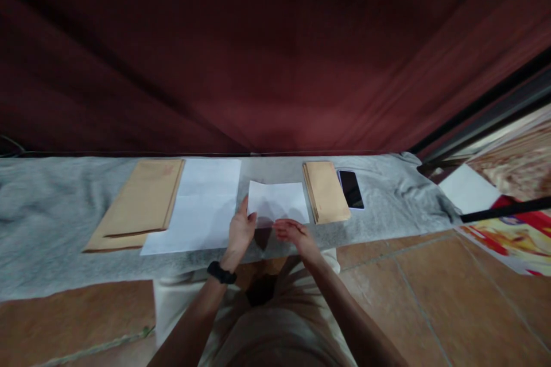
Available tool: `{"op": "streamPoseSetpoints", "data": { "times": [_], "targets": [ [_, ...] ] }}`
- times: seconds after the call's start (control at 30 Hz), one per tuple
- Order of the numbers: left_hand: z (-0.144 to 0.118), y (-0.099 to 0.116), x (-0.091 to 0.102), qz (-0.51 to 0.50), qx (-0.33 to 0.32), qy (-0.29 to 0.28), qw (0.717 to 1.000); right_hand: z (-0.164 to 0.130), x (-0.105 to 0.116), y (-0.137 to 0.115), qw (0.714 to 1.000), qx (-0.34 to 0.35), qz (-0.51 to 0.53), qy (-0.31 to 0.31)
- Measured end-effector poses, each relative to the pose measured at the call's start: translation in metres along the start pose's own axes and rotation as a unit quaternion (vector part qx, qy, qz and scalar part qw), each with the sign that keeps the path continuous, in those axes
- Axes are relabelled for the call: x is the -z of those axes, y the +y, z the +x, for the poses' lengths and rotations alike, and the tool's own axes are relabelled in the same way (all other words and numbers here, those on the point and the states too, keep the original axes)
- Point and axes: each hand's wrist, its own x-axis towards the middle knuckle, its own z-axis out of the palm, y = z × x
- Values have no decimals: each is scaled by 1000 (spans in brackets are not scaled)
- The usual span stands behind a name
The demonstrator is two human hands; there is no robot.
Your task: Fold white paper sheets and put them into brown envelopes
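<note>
A small white sheet of paper [278, 202], perhaps folded, is in front of me with its upper left corner lifted. My left hand [241, 229], with a black band on the wrist, holds its left edge between thumb and fingers. At the lower edge of that paper is my right hand [295, 234], its fingers stretched out and apparently gripping nothing. Larger white sheets [206, 206] lie to the left, partly under big brown envelopes [142, 195]. A stack of smaller brown envelopes [328, 192] lies to the right of the paper.
A dark-screened phone [351, 189] lies beside the small envelopes. Grey cloth [391, 200] covers the narrow surface, and a dark red curtain [275, 69] hangs behind it. On the right stand black frame bars [508, 208], near a colourful printed sheet [512, 241] by the tiled floor.
</note>
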Motion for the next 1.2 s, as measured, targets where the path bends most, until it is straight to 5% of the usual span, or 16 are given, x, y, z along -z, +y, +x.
{"op": "streamPoseSetpoints", "data": {
  "times": [0.07, 0.13, 0.23, 0.3, 0.47, 0.63, 0.73, 1.2],
  "targets": [
    [2, 1, 1, 12, 2, -5, 1000, 8, 3, 2, 971, 136, -188, 60],
    [3, 2, 2, 24, 3, -11, 1000, 17, 5, 7, 907, 220, -352, 68],
    [-1, 3, 6, 52, 10, -19, 998, 26, 8, 17, 834, 247, -490, 45],
    [-10, 6, 9, 79, 7, 4, 997, 28, 10, 22, 817, 253, -517, 39],
    [-32, 18, -4, 96, -119, 93, 984, 28, 15, 26, 823, 274, -497, 20],
    [-20, 23, -37, 63, -270, -96, 956, 28, 18, 27, 830, 275, -485, 9],
    [-4, 22, -46, 97, -291, -125, 944, 27, 19, 26, 842, 276, -463, 13],
    [37, 20, -50, 209, -298, -68, 929, 26, 23, 25, 860, 287, -422, 16]
  ]
}}
